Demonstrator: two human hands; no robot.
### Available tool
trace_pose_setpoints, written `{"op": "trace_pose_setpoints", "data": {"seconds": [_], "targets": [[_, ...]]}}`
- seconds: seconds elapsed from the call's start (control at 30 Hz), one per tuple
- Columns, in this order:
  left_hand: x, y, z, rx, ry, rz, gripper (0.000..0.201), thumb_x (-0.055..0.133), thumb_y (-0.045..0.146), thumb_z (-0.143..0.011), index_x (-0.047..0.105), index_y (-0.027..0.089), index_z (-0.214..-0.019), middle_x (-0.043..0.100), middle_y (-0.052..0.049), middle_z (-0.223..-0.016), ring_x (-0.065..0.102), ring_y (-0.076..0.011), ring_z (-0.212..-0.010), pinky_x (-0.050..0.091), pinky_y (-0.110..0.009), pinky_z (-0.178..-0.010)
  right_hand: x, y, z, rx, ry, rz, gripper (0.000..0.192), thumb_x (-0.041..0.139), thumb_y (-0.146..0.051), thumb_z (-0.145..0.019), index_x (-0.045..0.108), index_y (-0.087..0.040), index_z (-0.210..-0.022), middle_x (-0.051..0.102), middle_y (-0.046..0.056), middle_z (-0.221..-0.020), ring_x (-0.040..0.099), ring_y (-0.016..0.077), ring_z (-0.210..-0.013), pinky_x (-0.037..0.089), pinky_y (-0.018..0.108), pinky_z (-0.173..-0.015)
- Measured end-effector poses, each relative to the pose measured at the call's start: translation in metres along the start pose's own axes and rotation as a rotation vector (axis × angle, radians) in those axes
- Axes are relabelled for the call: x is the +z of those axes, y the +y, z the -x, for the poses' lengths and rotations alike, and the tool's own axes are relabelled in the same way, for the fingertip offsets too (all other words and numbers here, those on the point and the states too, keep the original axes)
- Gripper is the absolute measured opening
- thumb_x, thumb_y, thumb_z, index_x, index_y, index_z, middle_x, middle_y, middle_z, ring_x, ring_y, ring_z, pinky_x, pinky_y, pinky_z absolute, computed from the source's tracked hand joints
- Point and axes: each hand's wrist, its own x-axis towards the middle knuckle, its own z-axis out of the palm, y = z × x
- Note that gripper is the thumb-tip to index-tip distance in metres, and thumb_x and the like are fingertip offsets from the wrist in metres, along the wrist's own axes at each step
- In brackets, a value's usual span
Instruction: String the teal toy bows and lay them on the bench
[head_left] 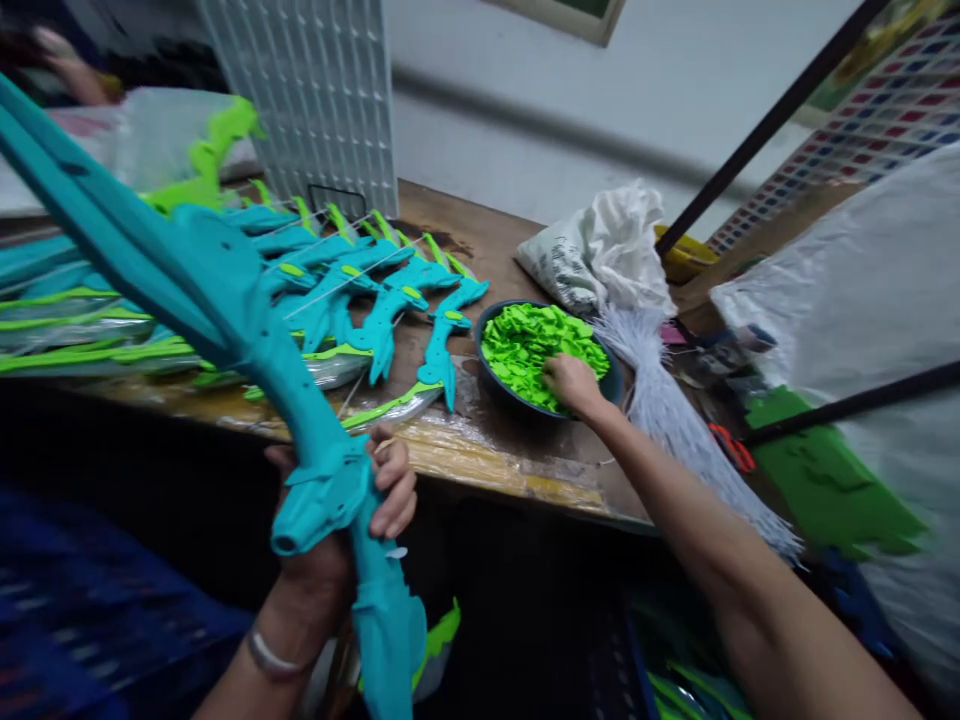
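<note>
The left hand (352, 500) grips a teal toy bow (225, 310), its long axis slanting up-left; the right hand (574, 385) reaches far-right, fingers curled into the bowl (495, 385) of green foam pieces (532, 345) on the tabletop (487, 250).

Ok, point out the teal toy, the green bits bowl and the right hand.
teal toy (330, 480), head view, grip section in the left hand.
bowl (491, 312), head view, dark left rim.
right hand (574, 385), head view, back of hand.

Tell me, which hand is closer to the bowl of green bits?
Right. The right hand is in the bowl, on the green bits. The left hand grips the teal toy, off to its left.
</note>
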Motion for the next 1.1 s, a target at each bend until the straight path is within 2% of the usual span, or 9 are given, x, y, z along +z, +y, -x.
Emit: {"op": "trace_pose_setpoints", "data": {"seconds": [0.13,0.23,0.37,0.47,0.6,0.67,0.83,0.93,1.1], "targets": [[0.012,0.002,0.010,0.196,0.039,-0.069,0.073,0.061,0.086,-0.072,0.065,0.018,-0.099,0.047,0.003,-0.066,0.044,-0.0104,-0.044,0.042,-0.026,-0.043,-0.007,-0.008,0.000,-0.024,0.098,-0.074,0.012,0.060,-0.011,-0.089,0.072,-0.011,-0.085,0.069,0.014,-0.094,0.066,0.0247,-0.090,0.051,0.037,-0.083],[0.022,0.009,0.024,0.277,0.023,-0.108,0.066,0.068,0.078,-0.074,0.067,0.017,-0.099,0.048,0.001,-0.067,0.046,-0.0123,-0.053,0.045,-0.028,-0.055,-0.022,-0.040,0.022,-0.140,0.189,-0.196,0.021,0.053,-0.013,-0.091,0.074,-0.012,-0.094,0.069,0.014,-0.095,0.066,0.0261,-0.090,0.051,0.037,-0.083],[0.035,0.020,0.049,0.183,-0.028,-0.254,0.054,0.065,0.066,-0.084,0.068,0.018,-0.108,0.059,-0.006,-0.080,0.056,-0.0197,-0.070,0.049,-0.038,-0.078,-0.048,-0.112,0.085,-0.400,0.198,-0.387,0.020,0.055,-0.017,-0.094,0.073,-0.021,-0.102,0.069,0.005,-0.095,0.067,0.0179,-0.085,0.051,0.028,-0.075],[0.045,0.027,0.065,0.165,-0.029,-0.267,0.051,0.061,0.062,-0.088,0.068,0.018,-0.113,0.059,-0.006,-0.083,0.056,-0.0206,-0.075,0.049,-0.041,-0.085,-0.071,-0.165,0.136,-0.557,0.237,-0.612,0.011,0.062,-0.014,-0.092,0.067,-0.021,-0.100,0.067,0.001,-0.088,0.064,0.0140,-0.077,0.049,0.025,-0.069],[0.058,0.030,0.080,0.203,-0.109,-0.186,0.072,0.074,0.077,-0.068,0.068,0.020,-0.112,0.056,-0.004,-0.084,0.054,-0.0190,-0.072,0.053,-0.038,-0.079,-0.098,-0.207,0.185,-0.646,0.296,-0.772,0.010,0.067,-0.014,-0.093,0.061,-0.021,-0.088,0.065,0.000,-0.084,0.063,0.0135,-0.075,0.052,0.024,-0.067],[0.062,0.025,0.088,0.177,-0.112,-0.147,0.080,0.079,0.079,-0.058,0.068,0.022,-0.113,0.057,-0.005,-0.091,0.055,-0.0206,-0.077,0.055,-0.038,-0.078,-0.103,-0.215,0.201,-0.694,0.345,-0.780,0.010,0.068,-0.014,-0.094,0.063,-0.022,-0.092,0.066,0.001,-0.088,0.065,0.0126,-0.078,0.055,0.023,-0.070],[0.055,-0.008,0.106,0.193,-0.084,-0.160,0.063,0.075,0.065,-0.072,0.062,0.025,-0.118,0.054,-0.008,-0.107,0.057,-0.0277,-0.097,0.053,-0.046,-0.096,-0.089,-0.211,0.239,-0.688,0.329,-0.663,0.013,0.064,-0.013,-0.097,0.067,-0.021,-0.107,0.068,0.005,-0.102,0.068,0.0143,-0.091,0.059,0.022,-0.079],[0.043,-0.034,0.108,0.172,-0.115,-0.157,0.060,0.080,0.059,-0.068,0.060,0.026,-0.112,0.049,-0.005,-0.101,0.055,-0.0249,-0.098,0.045,-0.050,-0.109,-0.068,-0.199,0.266,-0.638,0.263,-0.628,0.020,0.059,-0.010,-0.099,0.067,-0.018,-0.115,0.069,0.008,-0.108,0.067,0.0168,-0.099,0.059,0.024,-0.084],[0.022,-0.061,0.106,0.128,-0.098,-0.096,0.062,0.087,0.057,-0.061,0.056,0.025,-0.105,0.047,-0.003,-0.099,0.050,-0.0203,-0.095,0.038,-0.051,-0.117,-0.046,-0.182,0.300,-0.555,0.202,-0.616,0.026,0.057,-0.008,-0.099,0.067,-0.016,-0.122,0.069,0.007,-0.106,0.067,0.0155,-0.090,0.058,0.024,-0.077]]}}
